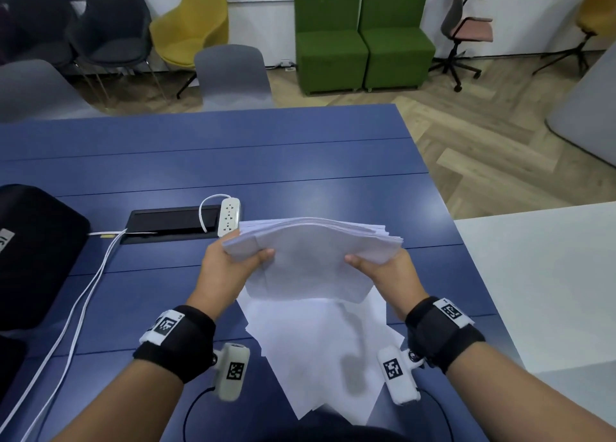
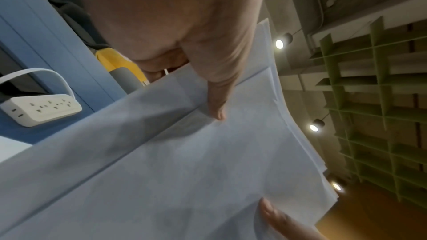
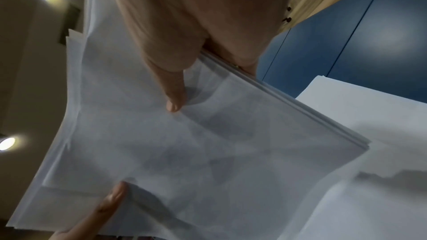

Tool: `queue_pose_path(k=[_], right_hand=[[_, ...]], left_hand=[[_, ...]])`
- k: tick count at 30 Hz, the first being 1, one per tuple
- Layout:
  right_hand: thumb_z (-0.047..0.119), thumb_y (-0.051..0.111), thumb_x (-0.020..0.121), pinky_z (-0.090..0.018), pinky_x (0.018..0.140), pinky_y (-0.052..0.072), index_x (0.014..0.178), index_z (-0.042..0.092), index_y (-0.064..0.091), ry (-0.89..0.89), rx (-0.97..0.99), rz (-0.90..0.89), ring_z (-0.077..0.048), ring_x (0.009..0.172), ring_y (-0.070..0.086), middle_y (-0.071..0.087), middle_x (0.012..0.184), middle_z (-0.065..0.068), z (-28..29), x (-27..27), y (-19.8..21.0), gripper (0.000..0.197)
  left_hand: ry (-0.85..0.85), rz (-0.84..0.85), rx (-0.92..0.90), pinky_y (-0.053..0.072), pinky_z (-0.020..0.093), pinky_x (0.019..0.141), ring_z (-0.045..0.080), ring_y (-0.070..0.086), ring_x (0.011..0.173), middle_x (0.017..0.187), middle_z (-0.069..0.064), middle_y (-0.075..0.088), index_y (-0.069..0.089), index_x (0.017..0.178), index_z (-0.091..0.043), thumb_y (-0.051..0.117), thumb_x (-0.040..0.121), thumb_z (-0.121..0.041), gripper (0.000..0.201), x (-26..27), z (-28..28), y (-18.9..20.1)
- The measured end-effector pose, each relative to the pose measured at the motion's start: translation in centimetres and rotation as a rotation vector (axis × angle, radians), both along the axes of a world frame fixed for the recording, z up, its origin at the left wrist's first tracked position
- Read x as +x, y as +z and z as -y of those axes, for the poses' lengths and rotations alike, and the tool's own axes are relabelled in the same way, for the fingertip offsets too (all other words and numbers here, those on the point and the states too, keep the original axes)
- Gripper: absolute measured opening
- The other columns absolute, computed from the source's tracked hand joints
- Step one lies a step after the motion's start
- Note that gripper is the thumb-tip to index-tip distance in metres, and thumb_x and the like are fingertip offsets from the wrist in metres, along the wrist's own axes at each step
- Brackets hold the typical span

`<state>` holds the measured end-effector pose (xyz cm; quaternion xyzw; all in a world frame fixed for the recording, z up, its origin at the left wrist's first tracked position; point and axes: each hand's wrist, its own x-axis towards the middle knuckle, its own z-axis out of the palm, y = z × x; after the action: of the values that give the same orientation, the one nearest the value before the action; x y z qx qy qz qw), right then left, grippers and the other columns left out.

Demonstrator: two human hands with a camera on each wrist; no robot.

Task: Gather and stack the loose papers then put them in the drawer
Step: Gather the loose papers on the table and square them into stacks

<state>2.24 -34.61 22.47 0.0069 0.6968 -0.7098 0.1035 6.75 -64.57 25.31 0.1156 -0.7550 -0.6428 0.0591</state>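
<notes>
left hand [image 1: 230, 268]: we've got it clamped on the left edge of the paper stack [image 1: 316, 255], thumb on top, fingers tucked underneath

right hand [image 1: 388, 271]: same deal on the right edge, thumb pressed on the top sheet and the rest of the fingers under the bundle

paper stack: held up off the blue table [image 1: 300, 161] between both our hands, bowed upward in the middle, the sheets' edges fanned and not quite lined up on the right side

loose sheets [image 1: 326, 348]: a few more white pages are lying on the table right below the stack, near us, overlapping at messy angles

power strip [image 1: 228, 216]: white one sitting just to the far left of the stack, its cord looping back into the black cable hatch [image 1: 170, 223] in the tabletop

black bag [image 1: 30, 251]: far left on the table, white cables [image 1: 66, 325] running past it toward us

drawer: can't spot it in any view

background: gray, yellow and green chairs beyond the table's far edge
</notes>
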Motion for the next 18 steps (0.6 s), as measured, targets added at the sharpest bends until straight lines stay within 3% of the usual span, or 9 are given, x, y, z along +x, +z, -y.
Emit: queue_pose_path(k=[3, 6, 8, 12, 16, 18], right_hand=[[0.004, 0.085, 0.086, -0.034, 0.094, 0.063, 0.116, 0.011, 0.078, 0.042, 0.030, 0.006, -0.018, 0.103, 0.078, 0.082, 0.111, -0.002, 0.0, 0.1, -0.8, 0.032], [0.009, 0.084, 0.088, -0.043, 0.101, 0.060, 0.112, 0.015, 0.080, 0.016, 0.137, 0.012, -0.014, 0.102, 0.078, 0.083, 0.107, 0.005, 0.1, 0.2, -1.8, 0.025], [0.010, 0.084, 0.089, -0.039, 0.096, 0.061, 0.110, 0.017, 0.081, -0.021, 0.120, 0.001, -0.014, 0.102, 0.078, 0.083, 0.106, 0.005, 0.2, 0.1, -1.6, 0.023], [0.006, 0.081, 0.090, -0.021, 0.081, 0.059, 0.109, 0.015, 0.080, -0.035, 0.028, -0.044, -0.011, 0.096, 0.079, 0.083, 0.105, 0.004, 0.1, 0.1, -0.1, 0.021], [0.006, 0.085, 0.087, -0.027, 0.092, 0.062, 0.117, 0.015, 0.077, 0.018, 0.044, 0.000, -0.013, 0.103, 0.078, 0.083, 0.110, 0.003, 0.1, 0.5, -0.9, 0.033], [0.009, 0.086, 0.087, -0.036, 0.099, 0.061, 0.117, 0.017, 0.077, 0.019, 0.098, 0.039, -0.012, 0.103, 0.078, 0.083, 0.109, 0.006, 0.3, 0.7, -1.7, 0.032]], left_hand=[[-0.038, 0.026, -0.008, 0.060, 0.038, 0.095, 0.020, 0.076, 0.108, 0.113, 0.000, 0.081, 0.078, 0.115, -0.021, 0.091, 0.083, -0.009, 0.036, 0.3, -0.1, -0.2], [0.007, 0.094, 0.028, 0.060, 0.048, 0.097, 0.030, 0.077, 0.107, 0.107, 0.006, 0.083, 0.080, 0.109, -0.015, 0.092, 0.081, -0.006, 0.032, 0.2, 0.0, -0.7], [0.004, 0.098, 0.036, 0.061, 0.046, 0.095, 0.032, 0.077, 0.106, 0.106, 0.007, 0.083, 0.081, 0.107, -0.015, 0.091, 0.081, -0.004, 0.030, 0.0, 0.2, -0.4], [0.010, 0.006, 0.125, 0.063, 0.025, 0.084, 0.025, 0.079, 0.102, 0.108, 0.007, 0.083, 0.080, 0.111, -0.012, 0.089, 0.082, -0.001, 0.032, -0.1, 0.6, 0.6], [-0.042, 0.015, 0.068, 0.060, 0.026, 0.089, 0.017, 0.075, 0.106, 0.114, 0.001, 0.081, 0.076, 0.116, -0.018, 0.092, 0.079, -0.005, 0.042, 0.2, 0.8, -0.5], [-0.087, 0.071, 0.040, 0.059, 0.021, 0.085, 0.021, 0.076, 0.105, 0.114, 0.000, 0.082, 0.077, 0.117, -0.017, 0.090, 0.083, -0.005, 0.038, 0.4, 0.6, -1.5]])
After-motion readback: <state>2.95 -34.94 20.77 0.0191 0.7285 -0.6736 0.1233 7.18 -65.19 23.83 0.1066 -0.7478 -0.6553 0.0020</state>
